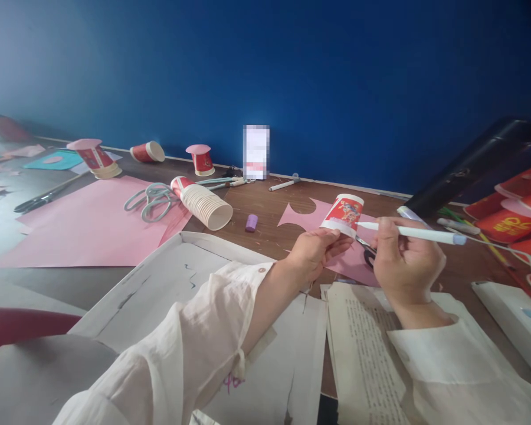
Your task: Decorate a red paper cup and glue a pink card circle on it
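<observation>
My left hand (316, 254) holds a red and white paper cup (344, 213) by its lower rim, slightly tilted. A white marker (418, 231) is gripped in my right hand (405, 260), its tip at the cup's right side. Whether the tip touches the cup, I cannot tell. Beneath the hands lies a cut pink paper sheet (298, 217) with curved pieces taken out. Dark-handled scissors (369, 255) rest on it, partly covered by my right hand. A small purple cap (251, 222) lies on the brown table to the left.
A stack of paper cups (207, 205) lies sideways beside light-handled scissors (153, 200) and a large pink sheet (92, 227). Cups with pink tops (202, 159) stand behind. A white tray (159, 295), printed pages (363, 348) and a power strip (513, 319) sit in front.
</observation>
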`<state>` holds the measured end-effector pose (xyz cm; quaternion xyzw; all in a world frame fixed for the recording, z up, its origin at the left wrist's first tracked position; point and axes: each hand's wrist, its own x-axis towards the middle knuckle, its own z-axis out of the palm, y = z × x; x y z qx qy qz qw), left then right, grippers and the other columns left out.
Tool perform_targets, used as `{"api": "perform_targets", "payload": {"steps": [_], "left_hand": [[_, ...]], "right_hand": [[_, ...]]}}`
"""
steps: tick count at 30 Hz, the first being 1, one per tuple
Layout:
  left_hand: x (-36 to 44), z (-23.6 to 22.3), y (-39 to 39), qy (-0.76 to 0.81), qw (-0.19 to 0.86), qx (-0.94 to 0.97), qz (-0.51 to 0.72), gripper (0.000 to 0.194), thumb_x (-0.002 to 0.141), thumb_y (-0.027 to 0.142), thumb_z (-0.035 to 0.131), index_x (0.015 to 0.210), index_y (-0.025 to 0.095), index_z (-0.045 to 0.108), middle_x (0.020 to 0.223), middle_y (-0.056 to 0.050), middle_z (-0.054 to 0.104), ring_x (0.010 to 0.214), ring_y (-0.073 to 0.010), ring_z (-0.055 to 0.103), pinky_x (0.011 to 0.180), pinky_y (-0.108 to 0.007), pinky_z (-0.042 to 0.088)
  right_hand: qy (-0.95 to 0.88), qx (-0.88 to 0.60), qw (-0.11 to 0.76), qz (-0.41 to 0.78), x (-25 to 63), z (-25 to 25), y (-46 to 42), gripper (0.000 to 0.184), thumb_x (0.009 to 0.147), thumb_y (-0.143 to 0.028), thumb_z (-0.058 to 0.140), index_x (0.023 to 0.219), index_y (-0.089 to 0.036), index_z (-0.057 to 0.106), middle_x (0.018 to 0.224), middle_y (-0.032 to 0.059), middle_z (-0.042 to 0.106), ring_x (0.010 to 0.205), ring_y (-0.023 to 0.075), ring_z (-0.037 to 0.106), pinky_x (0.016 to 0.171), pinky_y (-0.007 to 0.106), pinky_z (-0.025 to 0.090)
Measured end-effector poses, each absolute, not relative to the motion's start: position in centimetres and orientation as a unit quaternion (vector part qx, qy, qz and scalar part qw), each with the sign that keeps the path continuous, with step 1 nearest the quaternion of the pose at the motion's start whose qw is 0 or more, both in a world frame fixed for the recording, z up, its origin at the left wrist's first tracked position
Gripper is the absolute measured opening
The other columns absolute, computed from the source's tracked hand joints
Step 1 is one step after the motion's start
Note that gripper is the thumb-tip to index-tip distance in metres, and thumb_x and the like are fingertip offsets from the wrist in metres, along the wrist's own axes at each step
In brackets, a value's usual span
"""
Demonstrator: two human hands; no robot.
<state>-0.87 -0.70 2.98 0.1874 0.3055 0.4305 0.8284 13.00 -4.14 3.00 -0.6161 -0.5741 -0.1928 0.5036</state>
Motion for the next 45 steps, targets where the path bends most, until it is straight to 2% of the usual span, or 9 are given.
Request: {"api": "perform_targets", "payload": {"steps": [6, 15, 19, 30, 37, 45], "left_hand": [[-0.7, 3.2, -0.9, 0.33, 0.815, 0.224, 0.421, 0.022, 0.092, 0.005, 0.055, 0.076, 0.004, 0.069, 0.072, -0.008, 0.069, 0.067, -0.0097, 0.067, 0.095, -0.029, 0.053], [-0.2, 2.1, -0.7, 0.357, 0.786, 0.291, 0.412, 0.024, 0.088, 0.008, 0.062, 0.067, 0.011, 0.071, 0.065, -0.003, 0.068, 0.066, -0.01, 0.065, 0.092, -0.03, 0.053], [-0.2, 1.9, -0.7, 0.356, 0.781, 0.305, 0.413, 0.022, 0.087, 0.008, 0.063, 0.067, 0.011, 0.071, 0.066, -0.003, 0.068, 0.067, -0.0103, 0.064, 0.091, -0.03, 0.053], [-0.3, 2.0, -1.1, 0.365, 0.761, 0.344, 0.411, 0.017, 0.085, 0.011, 0.064, 0.069, 0.013, 0.073, 0.069, -0.004, 0.07, 0.068, -0.0115, 0.064, 0.092, -0.031, 0.051], [-0.6, 1.8, -1.3, 0.382, 0.738, 0.393, 0.395, 0.015, 0.083, 0.017, 0.065, 0.071, 0.015, 0.073, 0.075, -0.006, 0.072, 0.076, -0.0152, 0.066, 0.093, -0.032, 0.049], [-0.8, 2.4, -1.5, 0.413, 0.714, 0.421, 0.377, 0.015, 0.083, 0.021, 0.064, 0.073, 0.015, 0.073, 0.081, -0.006, 0.073, 0.077, -0.0154, 0.064, 0.088, -0.03, 0.048]], "right_hand": [[-0.587, -0.6, 0.516, -0.172, 12.8, 3.1, -4.1, 0.029, 0.095, -0.041, 0.057, 0.093, -0.018, 0.074, 0.066, 0.0042, 0.07, 0.061, 0.0196, 0.067, 0.064, 0.033, 0.052], [-0.603, -0.6, 0.498, -0.167, 12.6, 2.9, -4.1, 0.029, 0.095, -0.043, 0.057, 0.088, -0.02, 0.073, 0.069, 0.0039, 0.071, 0.068, 0.02, 0.068, 0.07, 0.034, 0.052], [-0.605, -0.6, 0.493, -0.175, 12.5, 2.8, -4.1, 0.028, 0.095, -0.043, 0.057, 0.091, -0.02, 0.074, 0.075, 0.0055, 0.073, 0.073, 0.021, 0.07, 0.07, 0.034, 0.053], [-0.598, -0.622, 0.48, -0.156, 12.0, 3.1, -4.3, 0.032, 0.096, -0.046, 0.055, 0.092, -0.022, 0.074, 0.065, 0.0042, 0.07, 0.064, 0.0216, 0.068, 0.066, 0.036, 0.052], [-0.597, -0.621, 0.484, -0.156, 12.0, 3.1, -4.2, 0.03, 0.095, -0.045, 0.056, 0.091, -0.021, 0.073, 0.072, 0.0052, 0.073, 0.068, 0.021, 0.069, 0.068, 0.034, 0.053], [-0.601, -0.615, 0.48, -0.171, 12.1, 3.0, -4.0, 0.03, 0.095, -0.044, 0.057, 0.089, -0.02, 0.074, 0.073, 0.005, 0.072, 0.069, 0.02, 0.068, 0.069, 0.033, 0.051]]}}
